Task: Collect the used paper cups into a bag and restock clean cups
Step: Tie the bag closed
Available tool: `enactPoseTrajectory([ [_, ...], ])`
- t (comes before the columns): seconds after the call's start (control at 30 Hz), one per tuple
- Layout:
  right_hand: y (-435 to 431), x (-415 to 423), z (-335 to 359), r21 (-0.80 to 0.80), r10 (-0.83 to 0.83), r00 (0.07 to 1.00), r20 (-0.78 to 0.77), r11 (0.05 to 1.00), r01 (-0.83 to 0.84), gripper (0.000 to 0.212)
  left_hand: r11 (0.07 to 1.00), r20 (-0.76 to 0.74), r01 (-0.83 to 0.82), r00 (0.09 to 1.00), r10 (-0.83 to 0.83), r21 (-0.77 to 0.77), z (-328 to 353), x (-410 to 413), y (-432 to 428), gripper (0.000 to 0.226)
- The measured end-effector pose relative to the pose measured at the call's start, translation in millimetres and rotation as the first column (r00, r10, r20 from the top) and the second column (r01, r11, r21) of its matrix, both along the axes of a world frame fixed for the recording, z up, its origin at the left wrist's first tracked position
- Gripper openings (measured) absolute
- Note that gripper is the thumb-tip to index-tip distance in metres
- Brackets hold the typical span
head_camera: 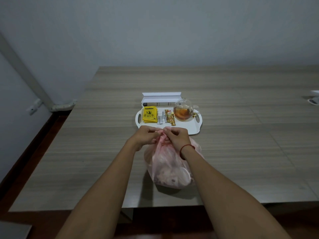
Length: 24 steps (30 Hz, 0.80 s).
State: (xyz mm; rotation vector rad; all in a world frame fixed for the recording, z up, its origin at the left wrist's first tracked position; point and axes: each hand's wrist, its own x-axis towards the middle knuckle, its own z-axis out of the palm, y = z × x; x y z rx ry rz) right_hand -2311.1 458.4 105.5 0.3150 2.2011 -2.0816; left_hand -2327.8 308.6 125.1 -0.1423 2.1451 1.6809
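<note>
**Pink bag [170, 166] pinched at the neck by both hands**

Grey trunking [25, 71] runs down the wall at far left and ends near the corner of the wood-grain table [86, 152].

The left hand [146, 138] reaches in over the table's near half. Its fingers are curled, and the thumb and fingertips pinch the gathered top of the bag. The bag stands on the table just in front of the person, near the front edge. Its thin film bulges with pale rounded shapes that are too blurred to make out as cups. The right hand [177, 139] meets the left at the same twisted neck. Its fingers are also curled and pinch the plastic, and its knuckles almost touch the other hand. A red cord [187, 147] circles the right wrist.

Just beyond the hands lies a white tray [189, 129] with cut-out handles. On it, from the left, are a stack of yellow tea packets [149, 114], a few grey sachets [161, 120], gold stick packs [170, 116] and a glass teapot [183, 112] holding amber liquid. A long white box [161, 99] sits against the tray's far side with its lid folded open.

At the far right edge of the table, well apart from the tray, a white object [314, 99] is cut off by the frame.
</note>
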Motion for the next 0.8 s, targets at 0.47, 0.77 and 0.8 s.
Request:
enactPoseTrajectory([
  [0.47,20,-4,3,0.513,-0.064,0.998,0.004,0.857,0.053,0.038,0.963,0.053,-0.174,0.981,0.188,-0.204,-4,-8,-8,0.009],
  [0.77,52,9,-3,0.727,-0.193,0.965,0.179,0.686,0.002,0.065,0.885,0.041,-0.461,0.885,0.464,-0.071,-37,23,-7,0.072],
  [0.8,53,11,-8,0.712,-0.191,0.948,0.255,0.7,-0.051,0.07,0.882,0.122,-0.46,0.874,0.47,-0.104,-42,28,-4,0.077],
])
